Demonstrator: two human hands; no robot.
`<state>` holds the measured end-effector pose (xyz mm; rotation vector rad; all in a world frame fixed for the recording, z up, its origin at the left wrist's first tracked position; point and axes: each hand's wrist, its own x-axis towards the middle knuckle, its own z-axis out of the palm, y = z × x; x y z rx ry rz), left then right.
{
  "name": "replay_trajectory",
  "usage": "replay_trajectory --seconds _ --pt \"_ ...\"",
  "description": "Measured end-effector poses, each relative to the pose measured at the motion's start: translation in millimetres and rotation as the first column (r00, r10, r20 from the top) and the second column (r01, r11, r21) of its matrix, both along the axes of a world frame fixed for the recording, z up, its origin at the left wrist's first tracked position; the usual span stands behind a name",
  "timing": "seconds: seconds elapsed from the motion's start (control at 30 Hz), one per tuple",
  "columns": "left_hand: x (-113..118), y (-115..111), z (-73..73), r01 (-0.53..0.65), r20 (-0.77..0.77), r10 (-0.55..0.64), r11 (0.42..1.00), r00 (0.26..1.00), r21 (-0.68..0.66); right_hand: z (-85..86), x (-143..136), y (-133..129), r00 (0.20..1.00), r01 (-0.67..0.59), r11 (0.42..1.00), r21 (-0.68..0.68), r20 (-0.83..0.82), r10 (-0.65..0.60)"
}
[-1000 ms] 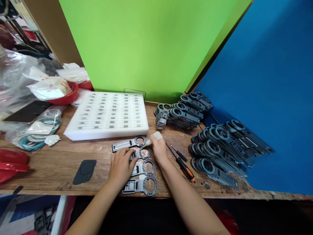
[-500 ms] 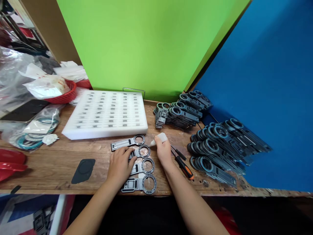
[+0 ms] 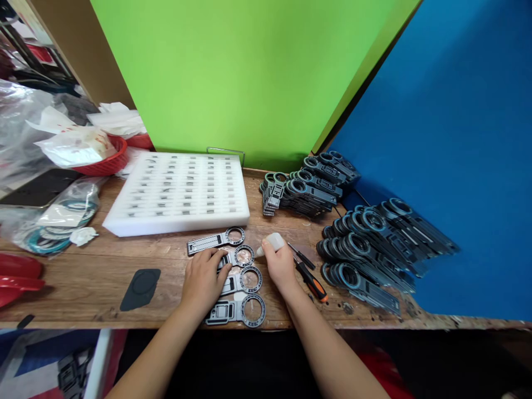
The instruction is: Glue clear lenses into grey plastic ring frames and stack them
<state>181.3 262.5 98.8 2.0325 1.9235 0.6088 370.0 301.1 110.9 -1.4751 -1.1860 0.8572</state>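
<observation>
Bottle (image 3: 275, 240) shifted right; long axis slanting, nozzle (image 3: 260, 252) down-left.

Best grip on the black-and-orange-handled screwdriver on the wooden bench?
Its thick handle, likely from above: it lies flat, butt end angled toward the person. The bare right forearm and stacked grey ring-ended parts crowd its sides.

Front of worktop (image 3: 83, 299): I have four ring-ended parts (image 3: 235, 311) in a column, my left hand (image 3: 203, 277) on the second from the back.
Right of the parts: a bottle (image 3: 276, 240) in my right hand (image 3: 281, 269), then two screwdrivers (image 3: 312, 282), then stacks (image 3: 384, 238).
Behind, leftward: foam tray (image 3: 174, 225).
Left of the tray: basket (image 3: 111, 166), plastic bag (image 3: 62, 215).
</observation>
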Motion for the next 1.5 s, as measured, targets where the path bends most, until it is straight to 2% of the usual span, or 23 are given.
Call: replay_trajectory --seconds 0.13,0.27,0.4,0.5,0.6,0.73,0.93,1.17,1.5 --pt "1 -1 0.4 0.001 -0.016 -0.001 1.0 1.0 0.01 -4.5 2 7 0.985 0.018 0.998 -0.06 -0.169 -0.028" --pt "0 1 7.1 0.013 -0.029 -0.012 0.999 1.0 0.038 -8.4 4 19 0.924 0.04 0.987 -0.158 -0.369 -0.097" --pt "-9 17 14.3 -0.064 -0.044 0.067 0.996 0.997 0.065 -5.2 -1 29 0.872 0.011 0.981 -0.191 -0.479 -0.103" --pt "-19 34 12.5 -0.114 -0.048 0.117 0.992 0.992 0.048 -3.3 -13 36 0.861 -0.021 0.984 -0.179 -0.503 -0.073" --pt "-25 45 5.8 -0.105 -0.045 0.106 0.994 0.993 0.023 -3.8 -28 43 0.874 -0.058 0.988 -0.142 -0.485 -0.018" --pt "-28 48 -0.2 -0.088 -0.032 0.088 0.996 0.996 0.006 -6.4 -43 48 0.916 -0.1 0.992 -0.072 -0.397 0.063" --pt "-27 46 1.3 -0.09 -0.012 0.09 0.996 0.996 0.003 -11.1 -50 47 0.971 -0.135 0.991 0.012 -0.195 0.135" --pt "-26 45 1.6 -0.101 -0.002 0.101 0.995 0.995 0.015 -13.4 -54 46 0.987 -0.16 0.986 0.048 -0.014 0.161" --pt "-27 45 0.7 -0.094 0.003 0.094 0.995 0.996 0.027 -12.8 -59 51 0.991 -0.135 0.989 0.059 -0.006 0.136"
